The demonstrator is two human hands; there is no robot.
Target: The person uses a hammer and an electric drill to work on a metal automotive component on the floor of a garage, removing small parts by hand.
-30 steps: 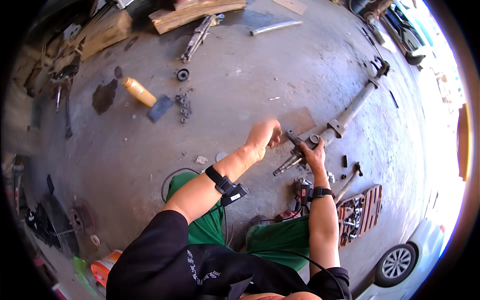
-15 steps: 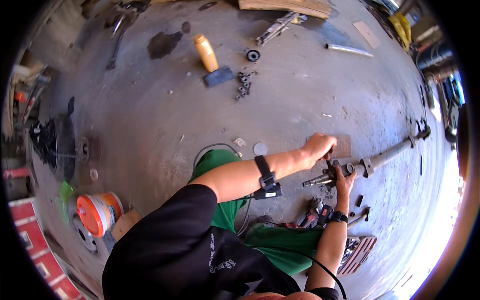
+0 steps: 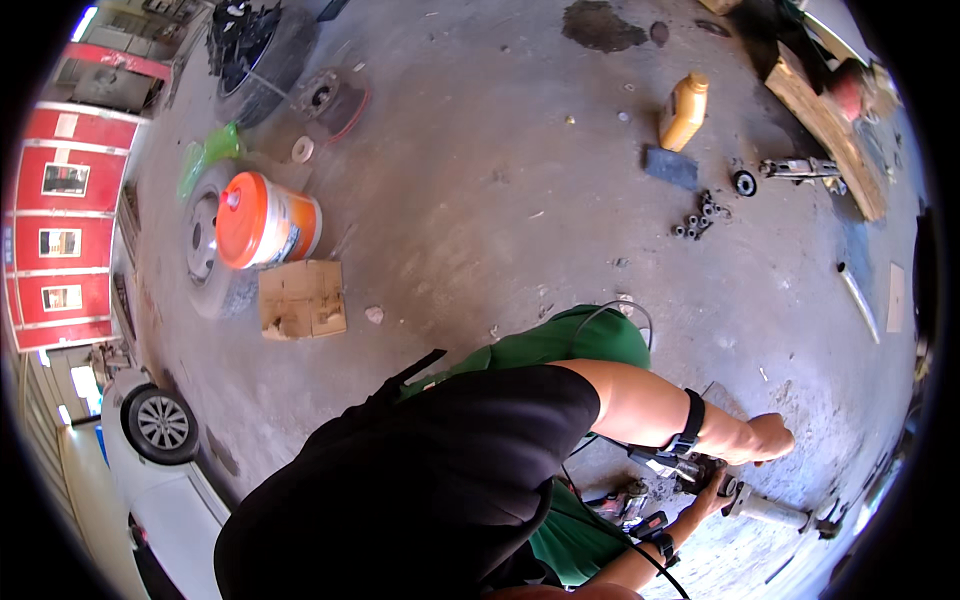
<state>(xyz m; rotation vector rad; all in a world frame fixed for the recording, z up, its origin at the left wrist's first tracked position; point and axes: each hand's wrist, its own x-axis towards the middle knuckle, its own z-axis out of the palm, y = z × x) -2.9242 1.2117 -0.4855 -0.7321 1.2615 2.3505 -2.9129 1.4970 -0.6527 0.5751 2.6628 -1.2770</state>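
Note:
My right hand (image 3: 710, 490) grips the metal hub end (image 3: 697, 473) of a long axle beam (image 3: 775, 512) lying at the lower right. My left hand (image 3: 766, 436) is curled just above that hub, and whatever is in its fingers is hidden. Below the hub, near my green-trousered legs, lies a red-and-black power tool (image 3: 625, 500). Black strapped devices sit on both forearms, with cables running across my body.
An orange-lidded bucket (image 3: 262, 222), cardboard (image 3: 300, 300) and tyres (image 3: 248, 95) lie left. A yellow bottle (image 3: 684, 112), small metal parts (image 3: 697, 218), timber (image 3: 820, 130) and a pipe (image 3: 857, 300) lie right. A light car (image 3: 160, 480) and red wall panels (image 3: 70, 250) line the left edge.
My view has swung left, so the axle and both hands appear lower and further right. My left hand reached over to the hub, while my right hand stayed on it.

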